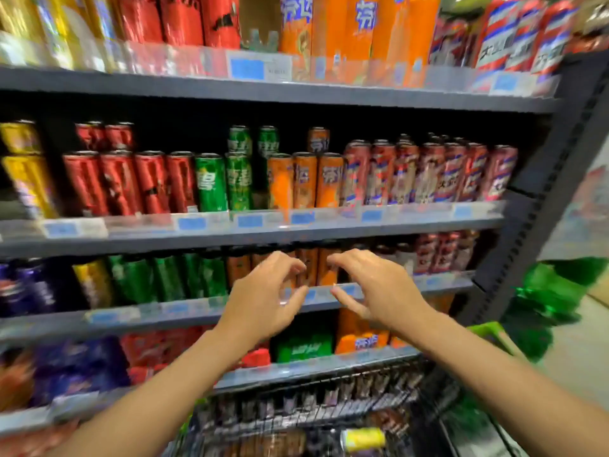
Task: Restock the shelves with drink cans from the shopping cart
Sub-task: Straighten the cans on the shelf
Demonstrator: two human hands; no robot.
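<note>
Both hands are raised before the third shelf [211, 308] from the top, level with its orange cans [308, 265]. The left hand [267, 301] and the right hand [379, 288] are each seen with fingers loosely curved and thumb apart; nothing is held in either. A yellow can [362, 438] is seen lying in the wire shopping cart [323, 397] below the arms. The view is blurred throughout.

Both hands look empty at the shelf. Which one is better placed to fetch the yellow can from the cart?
Probably the right hand. Neither it nor the left hand holds anything, but the yellow can lies in the shopping cart nearer the right forearm, so that hand could likely drop to it more directly.
</note>
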